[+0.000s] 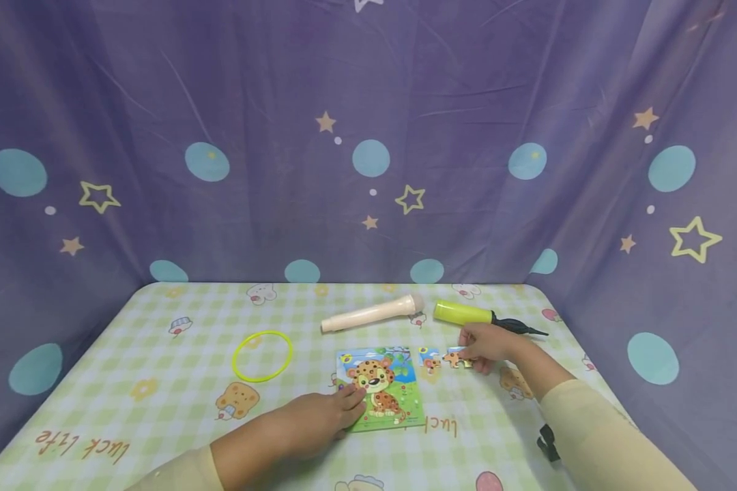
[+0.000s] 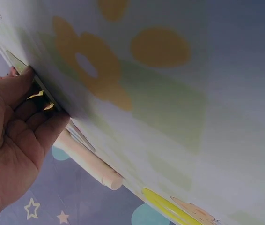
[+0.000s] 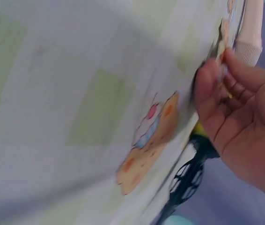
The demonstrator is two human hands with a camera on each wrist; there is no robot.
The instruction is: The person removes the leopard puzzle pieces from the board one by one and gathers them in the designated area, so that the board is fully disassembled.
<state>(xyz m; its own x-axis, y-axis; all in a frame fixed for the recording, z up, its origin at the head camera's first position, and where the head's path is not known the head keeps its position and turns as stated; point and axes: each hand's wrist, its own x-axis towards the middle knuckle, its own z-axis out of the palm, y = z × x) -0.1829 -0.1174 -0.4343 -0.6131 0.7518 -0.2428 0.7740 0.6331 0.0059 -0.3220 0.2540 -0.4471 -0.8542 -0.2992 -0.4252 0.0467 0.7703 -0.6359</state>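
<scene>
A jigsaw puzzle with a cartoon leopard (image 1: 377, 382) lies flat near the middle of the table. My left hand (image 1: 316, 424) rests at its left edge, fingers over the picture. The left wrist view has that hand (image 2: 18, 117) against the puzzle's thin edge. To the right of the puzzle, my right hand (image 1: 486, 343) pinches a spotted puzzle piece (image 1: 454, 357) at the tabletop. A second puzzle piece (image 1: 429, 358) lies between it and the puzzle. Seen from the right wrist, thumb and fingers of the hand (image 3: 245, 103) meet on the piece, partly hidden.
Behind the puzzle lies a pale toy microphone (image 1: 371, 314). A yellow-green hand pump (image 1: 463, 312) with a black nozzle is just beyond my right hand. Leftward is a yellow ring (image 1: 236, 368). A black object (image 1: 548, 443) shows beside my right sleeve. Purple curtain (image 1: 368, 82) hangs behind the checked tablecloth.
</scene>
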